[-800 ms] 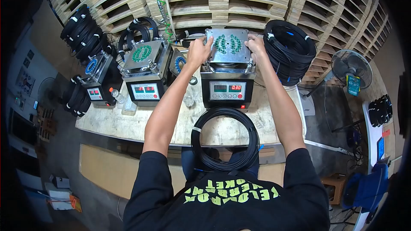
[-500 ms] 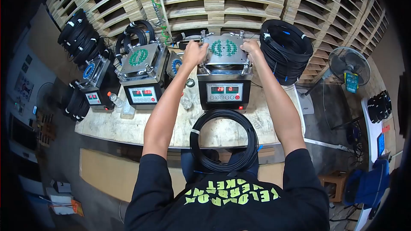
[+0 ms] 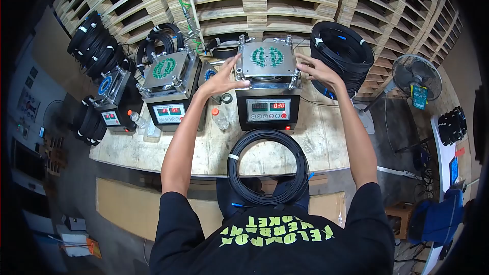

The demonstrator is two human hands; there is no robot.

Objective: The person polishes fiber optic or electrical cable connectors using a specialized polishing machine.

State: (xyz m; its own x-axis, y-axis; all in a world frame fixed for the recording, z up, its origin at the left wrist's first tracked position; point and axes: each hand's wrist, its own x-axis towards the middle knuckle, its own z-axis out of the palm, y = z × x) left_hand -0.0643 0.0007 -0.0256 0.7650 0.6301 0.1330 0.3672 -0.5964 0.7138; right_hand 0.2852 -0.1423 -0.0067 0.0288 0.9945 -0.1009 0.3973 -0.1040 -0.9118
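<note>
A polishing machine [image 3: 267, 109] stands in front of me, its red display lit at 0.30. On top is a square metal plate [image 3: 247, 66] with two curved groups of green connectors [image 3: 267, 57] and clamp posts at the corners. My left hand [image 3: 223, 80] is open at the plate's left side, thumb stretched beside the front-left post [image 3: 240, 74]. At the right edge my right hand [image 3: 322, 74] is also open, fingers spread close to the front-right post [image 3: 294, 78]. A coil of black cable [image 3: 234, 173] rests across the table's front edge and my lap.
Two similar machines [image 3: 169, 109] [image 3: 112, 107] stand to the left. Small bottles [image 3: 220, 119] [image 3: 136, 118] sit on the wooden table [image 3: 326, 147]. Stacked cable coils [image 3: 346, 71] stand behind my right hand; a fan [image 3: 416, 79] is farther right. Pallets [image 3: 285, 0] line the back.
Both hands have let go of the plate's rear corners, moved back toward me and opened. The display went from 28 and a partly lit number to 0.30 alone.
</note>
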